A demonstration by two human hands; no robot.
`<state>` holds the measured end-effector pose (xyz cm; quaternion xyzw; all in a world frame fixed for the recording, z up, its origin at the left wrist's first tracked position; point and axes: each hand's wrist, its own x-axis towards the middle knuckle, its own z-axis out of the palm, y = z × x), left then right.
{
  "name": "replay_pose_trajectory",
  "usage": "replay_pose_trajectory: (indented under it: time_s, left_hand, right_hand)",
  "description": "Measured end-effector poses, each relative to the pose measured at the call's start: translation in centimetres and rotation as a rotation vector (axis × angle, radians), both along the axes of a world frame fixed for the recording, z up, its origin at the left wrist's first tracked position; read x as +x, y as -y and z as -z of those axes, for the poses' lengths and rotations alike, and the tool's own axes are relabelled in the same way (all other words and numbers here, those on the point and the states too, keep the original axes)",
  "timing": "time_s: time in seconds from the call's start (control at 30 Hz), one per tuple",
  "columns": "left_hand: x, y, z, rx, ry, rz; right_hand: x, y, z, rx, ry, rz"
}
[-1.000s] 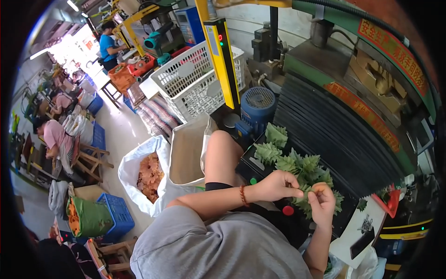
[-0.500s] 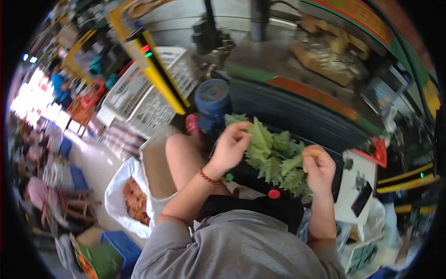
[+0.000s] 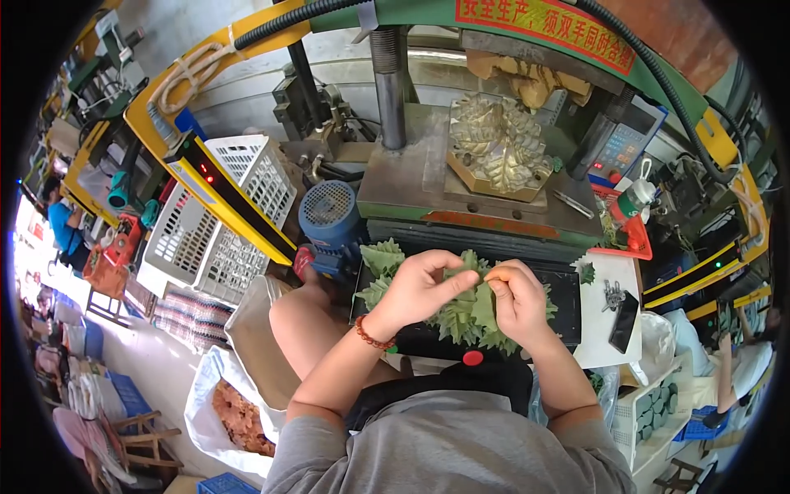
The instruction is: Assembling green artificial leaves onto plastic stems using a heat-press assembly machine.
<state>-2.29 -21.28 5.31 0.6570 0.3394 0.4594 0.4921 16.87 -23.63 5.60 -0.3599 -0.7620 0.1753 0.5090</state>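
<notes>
A bunch of green toothed leaves (image 3: pixel 465 317) lies across the black work surface in front of my lap. Over it my two hands are close together, their fingertips almost touching. My left hand (image 3: pixel 424 290), with a red beaded bracelet at the wrist, is closed, thumb and forefinger pinched at the leaves' upper edge. My right hand (image 3: pixel 520 303) is closed too, its thumb and forefinger pinching a leaf. The fingers partly hide what they grip. Beyond them, a brass-coloured leaf-shaped mould (image 3: pixel 499 156) sits on the press bed (image 3: pixel 403 188).
A blue motor (image 3: pixel 329 210) and white plastic baskets (image 3: pixel 222 222) stand to the left. On the right, a white board (image 3: pixel 605 329) holds a phone (image 3: pixel 624 319) and keys. A red button (image 3: pixel 472 358) is close to my lap. Yellow-and-black sensor bars (image 3: pixel 230 206) flank the press.
My hands have come together over the leaves from being spread apart. The whole view has shifted, bringing the mould and press bed fully into sight.
</notes>
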Motion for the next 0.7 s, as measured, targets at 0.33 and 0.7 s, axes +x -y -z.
replay_pose_trajectory:
  time_s: [0.33,0.7]
  left_hand:
    - [3.5,-6.4,-0.7,-0.207,0.018,-0.149]
    - [6.1,-14.3,0.8,-0.304,0.096,0.267]
  right_hand:
    - [4.6,-7.6,0.3,-0.028,0.011,0.07]
    - [6.2,-15.9,1.2,0.373,0.227,0.038]
